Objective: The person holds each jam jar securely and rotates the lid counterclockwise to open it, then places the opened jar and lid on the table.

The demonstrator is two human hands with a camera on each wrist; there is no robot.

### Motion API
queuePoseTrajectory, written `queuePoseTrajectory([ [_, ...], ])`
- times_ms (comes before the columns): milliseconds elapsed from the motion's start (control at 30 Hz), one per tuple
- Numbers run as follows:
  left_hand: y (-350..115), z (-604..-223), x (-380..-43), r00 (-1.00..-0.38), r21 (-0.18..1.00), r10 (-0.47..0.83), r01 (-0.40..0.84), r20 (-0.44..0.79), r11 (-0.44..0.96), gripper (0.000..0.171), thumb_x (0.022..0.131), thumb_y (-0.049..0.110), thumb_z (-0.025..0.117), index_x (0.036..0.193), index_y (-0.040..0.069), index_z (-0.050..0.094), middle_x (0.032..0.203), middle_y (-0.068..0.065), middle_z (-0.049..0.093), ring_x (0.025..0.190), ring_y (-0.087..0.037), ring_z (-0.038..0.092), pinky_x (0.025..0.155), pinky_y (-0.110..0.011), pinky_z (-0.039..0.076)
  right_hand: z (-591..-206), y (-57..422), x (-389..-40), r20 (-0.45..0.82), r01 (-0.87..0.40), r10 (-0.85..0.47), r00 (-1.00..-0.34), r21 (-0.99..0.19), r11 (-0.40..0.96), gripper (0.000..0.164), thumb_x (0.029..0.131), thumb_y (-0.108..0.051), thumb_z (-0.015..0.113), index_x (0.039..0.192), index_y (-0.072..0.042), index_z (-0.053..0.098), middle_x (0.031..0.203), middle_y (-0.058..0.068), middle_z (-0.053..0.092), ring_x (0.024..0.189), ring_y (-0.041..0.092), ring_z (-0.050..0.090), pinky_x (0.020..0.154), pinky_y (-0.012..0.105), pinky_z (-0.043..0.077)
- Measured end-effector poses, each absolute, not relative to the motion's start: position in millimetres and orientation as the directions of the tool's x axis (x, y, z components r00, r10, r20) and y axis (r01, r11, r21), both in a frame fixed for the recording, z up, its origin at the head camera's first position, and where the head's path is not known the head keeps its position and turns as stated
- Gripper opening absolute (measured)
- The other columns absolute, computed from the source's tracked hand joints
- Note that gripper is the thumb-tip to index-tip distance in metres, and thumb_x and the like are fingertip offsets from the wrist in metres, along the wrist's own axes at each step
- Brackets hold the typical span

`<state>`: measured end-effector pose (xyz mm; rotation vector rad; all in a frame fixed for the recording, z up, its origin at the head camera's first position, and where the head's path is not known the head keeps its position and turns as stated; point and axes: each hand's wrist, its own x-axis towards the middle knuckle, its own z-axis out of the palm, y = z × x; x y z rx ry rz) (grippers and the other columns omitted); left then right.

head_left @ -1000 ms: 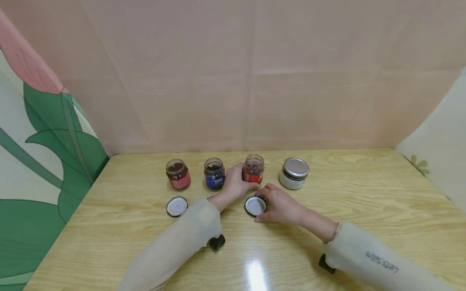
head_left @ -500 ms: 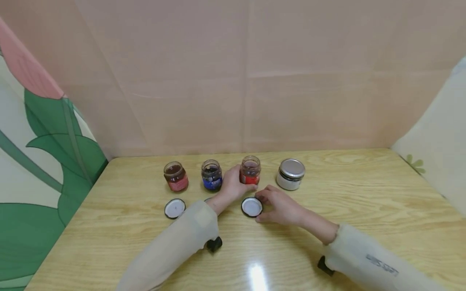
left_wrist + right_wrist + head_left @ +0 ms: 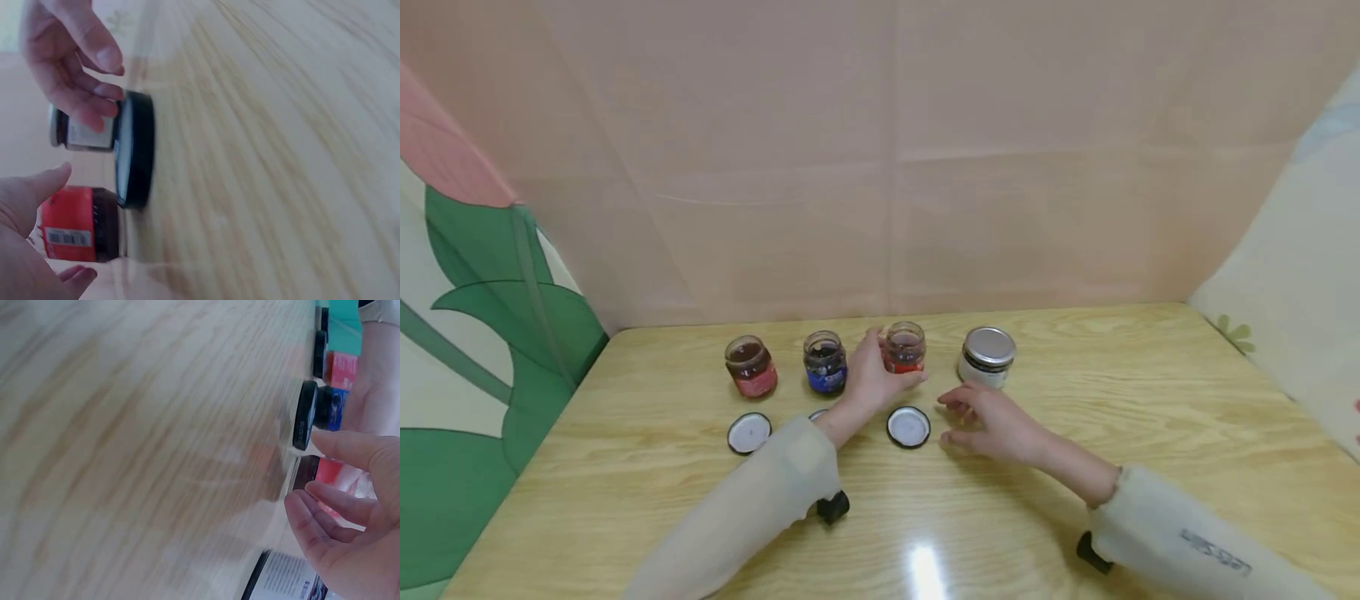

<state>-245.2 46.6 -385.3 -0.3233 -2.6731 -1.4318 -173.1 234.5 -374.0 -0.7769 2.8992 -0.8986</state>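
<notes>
My left hand (image 3: pixel 868 379) is spread around the left and front of an open glass jar with a red label (image 3: pixel 905 346). In the left wrist view its thumb and fingers stand loosely on either side of the jar (image 3: pixel 70 225), looking slightly apart from it. A round dark-rimmed lid (image 3: pixel 908 427) lies inner side up in front of that jar. To the right of the lid, my right hand (image 3: pixel 1000 425) hovers with relaxed fingers and holds nothing. The right wrist view shows a gap between its thumb and fingers, close to the lid (image 3: pixel 304 415).
Further left stand two open jars, one with a blue label (image 3: pixel 826 367) and one with a pink label (image 3: pixel 751 368). A lid (image 3: pixel 749 432) lies before the pink one; another is mostly hidden by my left sleeve. A capped white-labelled jar (image 3: pixel 987 358) stands right on the wooden table (image 3: pixel 1150 400).
My right hand has drawn away from the lid to the right, leaving it on the table. The left hand's fingers have loosened around the red-labelled jar. The head view has shifted slightly.
</notes>
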Motion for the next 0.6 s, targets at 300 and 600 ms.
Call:
queuePoseTrajectory([
  [300,51.8,-368.6,-236.3,-0.968,0.797,0.145,0.252,0.207,0.549,0.104,0.070,0.036,0.085,0.149,0.006,0.024,0.145,-0.019,0.038,0.133,-0.034,0.040,0.109,-0.047,0.036,-367.2,248.1,-172.2,0.216,-0.475,-0.430,-0.876,-0.537,0.697,0.030,0.080,-0.003,0.072,0.107,0.006,0.063,0.102,0.017,0.065,0.088,0.027,0.062,0.071,0.032,0.057],
  [600,61.9,-354.8,-229.9,-0.940,0.724,0.182,0.339,0.289,0.600,0.102,0.070,0.037,0.085,0.147,0.003,0.027,0.148,-0.018,0.033,0.137,-0.031,0.032,0.113,-0.043,0.031,-356.0,264.9,-172.4,0.306,-0.510,-0.407,-0.860,-0.506,0.696,0.024,0.078,0.002,0.073,0.100,0.005,0.065,0.098,0.017,0.067,0.084,0.029,0.063,0.066,0.031,0.057],
])
